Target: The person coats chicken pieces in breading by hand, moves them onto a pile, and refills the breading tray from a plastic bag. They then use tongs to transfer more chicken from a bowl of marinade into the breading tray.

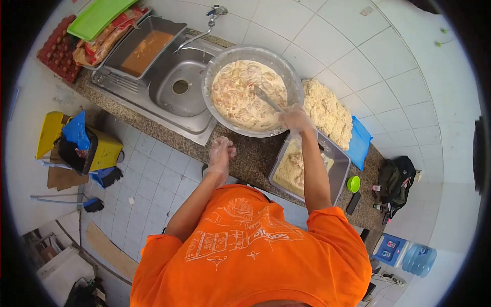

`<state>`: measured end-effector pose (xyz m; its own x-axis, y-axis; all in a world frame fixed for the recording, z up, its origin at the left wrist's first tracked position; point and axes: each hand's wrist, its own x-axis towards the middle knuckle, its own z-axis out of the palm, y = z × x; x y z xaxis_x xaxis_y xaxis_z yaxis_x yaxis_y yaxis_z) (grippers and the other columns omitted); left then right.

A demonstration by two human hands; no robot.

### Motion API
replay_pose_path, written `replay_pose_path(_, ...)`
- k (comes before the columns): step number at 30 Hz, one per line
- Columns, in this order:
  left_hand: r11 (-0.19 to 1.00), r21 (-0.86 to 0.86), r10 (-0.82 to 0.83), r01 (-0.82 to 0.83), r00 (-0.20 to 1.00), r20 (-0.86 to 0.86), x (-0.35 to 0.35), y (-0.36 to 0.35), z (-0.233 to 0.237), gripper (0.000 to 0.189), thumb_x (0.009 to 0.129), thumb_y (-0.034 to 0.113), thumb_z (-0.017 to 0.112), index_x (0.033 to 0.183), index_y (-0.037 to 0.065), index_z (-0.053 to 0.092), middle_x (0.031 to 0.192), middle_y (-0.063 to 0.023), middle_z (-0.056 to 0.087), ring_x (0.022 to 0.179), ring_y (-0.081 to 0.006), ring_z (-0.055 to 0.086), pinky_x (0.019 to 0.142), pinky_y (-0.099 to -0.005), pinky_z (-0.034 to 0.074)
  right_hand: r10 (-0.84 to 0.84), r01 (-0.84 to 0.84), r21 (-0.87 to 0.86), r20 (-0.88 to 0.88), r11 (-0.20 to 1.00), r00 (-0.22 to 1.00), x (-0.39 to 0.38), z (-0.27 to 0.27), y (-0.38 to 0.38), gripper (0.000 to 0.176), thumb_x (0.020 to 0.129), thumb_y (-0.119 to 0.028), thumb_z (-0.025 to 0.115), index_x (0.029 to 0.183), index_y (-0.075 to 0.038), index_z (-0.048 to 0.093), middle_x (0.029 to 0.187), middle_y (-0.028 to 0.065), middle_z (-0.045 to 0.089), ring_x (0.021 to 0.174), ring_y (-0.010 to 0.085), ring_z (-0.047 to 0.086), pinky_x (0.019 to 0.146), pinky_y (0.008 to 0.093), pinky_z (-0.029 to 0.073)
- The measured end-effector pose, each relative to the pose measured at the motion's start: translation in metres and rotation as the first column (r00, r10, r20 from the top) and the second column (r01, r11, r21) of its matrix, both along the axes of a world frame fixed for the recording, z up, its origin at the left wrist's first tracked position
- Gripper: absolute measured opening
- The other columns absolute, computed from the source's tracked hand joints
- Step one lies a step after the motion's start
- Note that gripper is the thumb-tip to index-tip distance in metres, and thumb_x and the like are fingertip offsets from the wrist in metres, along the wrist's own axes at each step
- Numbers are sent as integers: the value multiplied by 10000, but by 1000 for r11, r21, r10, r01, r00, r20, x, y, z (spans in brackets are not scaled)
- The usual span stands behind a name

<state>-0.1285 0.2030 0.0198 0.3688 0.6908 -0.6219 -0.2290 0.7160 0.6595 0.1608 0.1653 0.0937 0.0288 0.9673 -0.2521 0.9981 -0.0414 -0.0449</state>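
Along the tiled wall, a speckled granite counter [255,156] is running from left to right, rough-grained and dark. Set into it, a stainless steel sink [179,84] is lying with a smooth, dull basin, and a curved metal tap [212,15] is reaching over it.

Half over the sink's right edge, a wide round bowl [215,66] with a thin shiny rim is sitting, nearly full of a pale, creamy mixture [240,94] with pinkish lumps showing through. Just right of it, a coarse, sandy heap of crumbs [325,110] is piling up against the wall, beside a blue plastic bag [360,140]. Nearer the person, a rectangular steel tray [340,174] is holding more of the same dry crumbs. On the far side of the sink, a second steel pan [146,46] is holding a smooth orange-brown liquid.

The right hand [296,120], covered in a thin clear glove, is gripping the handle of a metal spoon [266,98] whose head is dipping into the mixture at the bowl's near rim. The left hand [221,152], gloved too, is hovering over the counter's front edge below the bowl, fingers bunching narrowly inward; whether it is pinching anything cannot be told.

A small round green cup [353,183] is standing beside the tray.
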Motion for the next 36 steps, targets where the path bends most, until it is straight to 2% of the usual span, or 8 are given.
replay_pose_path(1, 1000, 3, -10, 10, 1000, 4, 2, 1, -2, 146, 930, 173, 544, 1040, 111, 470, 859, -38, 545, 665, -115, 539, 546, -241, 428, -410, 413, -68, -344, 908, 845, -3, 1, -12, 219, 809, -209, 619, 863, -9, 692, 776, 141, 657, 606, 216, 603, 556, 336, 466)
replay_pose_path(2, 1000, 8, -16, 16, 1000, 17, 5, 1, -5, 141, 928, 176, 547, 1031, 112, 475, 855, -35, 547, 667, -115, 542, 548, -243, 429, -687, 702, -265, -589, 661, 425, -9, 5, -23, 218, 808, -201, 638, 877, -1, 688, 743, 94, 638, 550, 172, 552, 519, 314, 433)
replay_pose_path(5, 998, 25, -59, 59, 998, 8, 11, 4, -6, 132, 929, 189, 544, 1020, 115, 485, 853, -31, 551, 668, -116, 546, 552, -248, 433, -594, 731, -356, -800, 582, 83, -29, 39, -47, 187, 784, -141, 681, 895, 9, 689, 698, 31, 586, 538, 103, 484, 501, 260, 396)
replay_pose_path(20, 990, -28, -138, 137, 987, -77, 25, 2, -9, 369, 927, 293, 584, 1186, 51, 480, 968, -85, 587, 790, -172, 583, 703, -286, 492, -676, 903, -416, -697, 110, -239, -67, 110, -291, 286, 757, -96, 693, 1012, 33, 695, 682, 0, 610, 477, 58, 460, 455, 209, 361)
replay_pose_path(27, 991, -11, -133, 132, 986, -105, 26, 4, -8, 301, 931, 261, 573, 1136, 55, 496, 950, -67, 598, 782, -167, 584, 703, -285, 494, -963, 954, -287, -271, 84, 4, -41, 75, -342, 448, 749, -241, 731, 1063, 71, 659, 770, 102, 671, 541, 145, 580, 588, 306, 482)
replay_pose_path(32, 996, 57, -68, 72, 996, -66, 25, 8, -7, 233, 945, 257, 544, 1096, 89, 489, 891, -38, 599, 723, -125, 586, 612, -251, 475, -937, 952, -209, -312, 226, 154, -40, 116, -237, 409, 763, -270, 695, 1063, 6, 664, 840, 171, 690, 723, 268, 661, 707, 383, 490)
replay_pose_path(34, 996, 44, -69, 72, 996, -60, 28, 7, -1, 199, 948, 252, 541, 1061, 96, 488, 869, -35, 589, 717, -116, 580, 610, -249, 469, -719, 805, 202, -366, 558, 590, -37, 106, -188, 250, 775, -259, 694, 870, -28, 684, 588, 110, 560, 551, 207, 569, 559, 351, 445)
replay_pose_path(36, 996, 65, -54, 58, 997, -60, 29, 8, 1, 188, 947, 248, 540, 1048, 99, 485, 865, -32, 581, 714, -116, 575, 610, -250, 467, -576, 612, 307, -207, 729, 791, -39, 92, -130, 270, 767, -264, 686, 890, -23, 667, 668, 203, 604, 623, 318, 617, 594, 403, 472)
